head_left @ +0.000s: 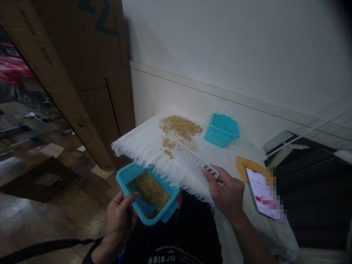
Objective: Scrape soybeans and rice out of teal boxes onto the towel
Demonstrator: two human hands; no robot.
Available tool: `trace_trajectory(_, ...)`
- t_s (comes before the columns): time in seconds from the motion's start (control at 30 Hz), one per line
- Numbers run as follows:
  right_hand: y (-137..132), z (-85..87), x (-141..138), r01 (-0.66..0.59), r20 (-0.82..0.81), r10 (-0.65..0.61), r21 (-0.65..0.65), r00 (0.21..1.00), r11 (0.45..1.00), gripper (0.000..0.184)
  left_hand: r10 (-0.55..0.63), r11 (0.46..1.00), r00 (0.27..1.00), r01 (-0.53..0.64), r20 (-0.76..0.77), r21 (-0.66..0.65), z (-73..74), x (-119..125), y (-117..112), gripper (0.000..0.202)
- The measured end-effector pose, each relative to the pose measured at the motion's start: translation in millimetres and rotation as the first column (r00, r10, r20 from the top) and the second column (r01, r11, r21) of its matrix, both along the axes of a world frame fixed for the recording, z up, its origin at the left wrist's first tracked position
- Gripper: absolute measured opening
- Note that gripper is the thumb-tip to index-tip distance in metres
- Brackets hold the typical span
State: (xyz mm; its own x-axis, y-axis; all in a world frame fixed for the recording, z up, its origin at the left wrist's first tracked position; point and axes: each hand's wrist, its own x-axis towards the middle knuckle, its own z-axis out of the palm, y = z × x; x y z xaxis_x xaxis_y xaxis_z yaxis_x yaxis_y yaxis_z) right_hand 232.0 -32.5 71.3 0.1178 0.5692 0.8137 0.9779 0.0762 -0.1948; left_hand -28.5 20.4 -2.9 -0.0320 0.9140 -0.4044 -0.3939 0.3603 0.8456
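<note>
My left hand (119, 220) grips the near rim of a teal plastic tub (167, 209) partly filled with yellow beans, held just below the fringed front edge of a white cloth (143, 141). My right hand (227, 190) is closed on one end of a white slotted plastic piece (189, 158), whose other end rests on the cloth next to a few scattered beans. Further back on the cloth lies a loose pile of the same beans (180, 126).
A second teal tub (222, 130) sits empty at the back of the cloth. A phone (262, 196) lies to the right on an orange item (243, 165). A large cardboard box (82, 73) stands at the left, a white wall behind, wooden floor below.
</note>
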Motion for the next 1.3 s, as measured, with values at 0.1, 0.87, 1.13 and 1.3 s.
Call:
trace_trajectory(0.1, -1, 0.9, -1, -0.011, -0.024, 0.011, -0.019, 1.0, 1.0, 0.03, 0.022, 1.0, 1.0, -0.022, 0.003, -0.014, 3.7, 1, -1, 0.025)
trace_trajectory(0.87, 3, 6.0, -13, -0.077, -0.077, 0.07, -0.099, 0.995, 0.992, 0.029, 0.002, 1.0, 0.999, 0.0, -0.042, 0.031, 2.8, -4, 3, 0.027)
trace_trajectory(1.13, -9, 16.4, -28, -0.122, -0.086, 0.112, -0.125, 0.99, 0.985, 0.03, 0.008, 0.999, 1.0, -0.008, -0.02, 0.047, 1.7, -4, 5, 0.029)
trace_trajectory(1.3, 4, 5.9, -13, 0.039, -0.063, -0.04, -0.01, 0.997, 0.999, 0.03, 0.008, 0.999, 0.999, -0.006, -0.04, 0.035, 5.7, -4, 3, 0.029)
